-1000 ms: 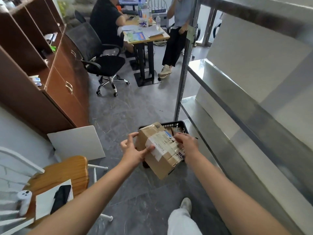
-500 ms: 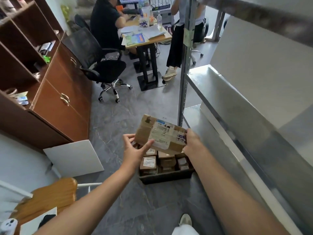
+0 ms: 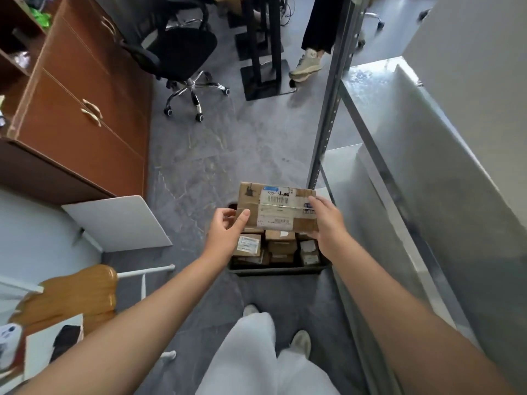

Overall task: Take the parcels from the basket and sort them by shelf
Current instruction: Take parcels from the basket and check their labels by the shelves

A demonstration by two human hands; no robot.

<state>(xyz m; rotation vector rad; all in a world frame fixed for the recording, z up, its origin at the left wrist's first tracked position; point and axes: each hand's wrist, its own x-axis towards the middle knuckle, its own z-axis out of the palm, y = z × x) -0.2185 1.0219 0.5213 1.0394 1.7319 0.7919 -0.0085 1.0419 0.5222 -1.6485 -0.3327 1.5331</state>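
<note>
Grey stone floor (image 3: 199, 166) lies under a dark plastic basket (image 3: 273, 270). Right above the basket, a person holds up one cardboard parcel (image 3: 249, 206). It is a flat brown box, longer than it is tall. It has clear tape around it and a white label with black bars and numbers. A bit of blue shows near its top edge.

The left hand (image 3: 225, 232) pinches the parcel's left end, with the thumb on the front. The right hand (image 3: 325, 220) grips the right end, with its fingers curled round the edge. The parcel touches only the two hands.

Down in the basket lie more small brown boxes (image 3: 281, 246), packed close together. Some have white labels. Just to the right of the basket stands a shiny metal shelf (image 3: 399, 138) with flat, smooth boards. Well apart to the left of the basket is a brown wooden cabinet (image 3: 82, 104).
</note>
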